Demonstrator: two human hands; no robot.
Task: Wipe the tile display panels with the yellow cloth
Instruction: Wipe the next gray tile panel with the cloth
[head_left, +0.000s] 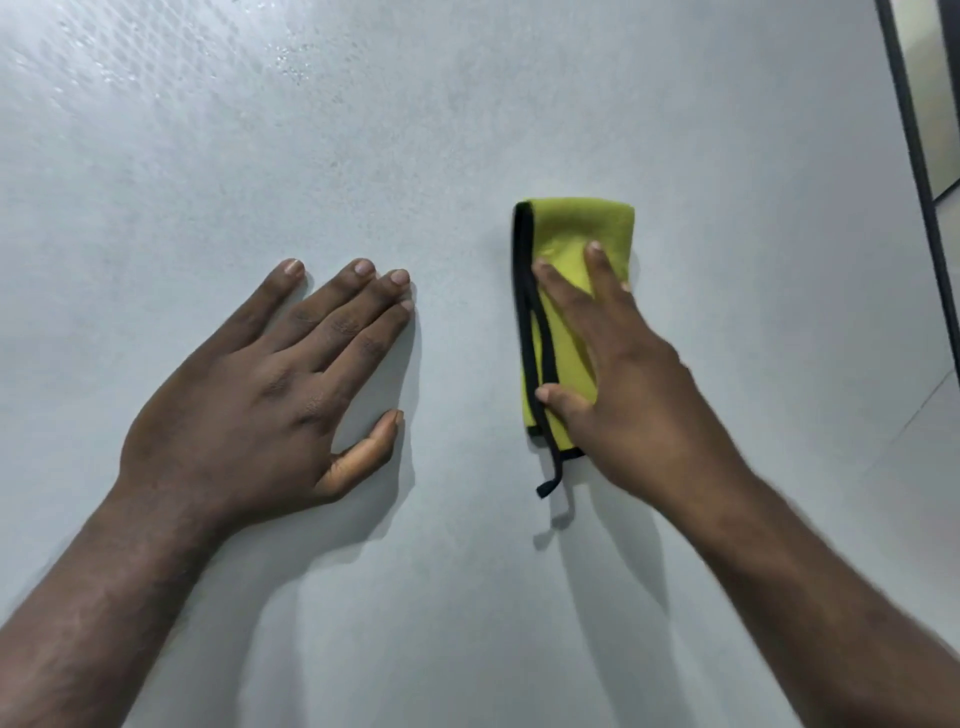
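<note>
Entering from the bottom edge, both bare forearms reach onto a pale grey tile panel (467, 597). The left hand (270, 395) lies flat on the bare panel, fingers straight and released, holding nothing. The right hand (623, 384) presses flat on the yellow cloth (576, 228), fingers extended, thumb on its black-trimmed edge; no grasp observed. The cloth is folded narrow, flat against the panel, well apart from the left hand. Beyond, upper left, fine droplets (156, 67) speckle the panel. A dark frame strip (914, 156) runs along the far right.
</note>
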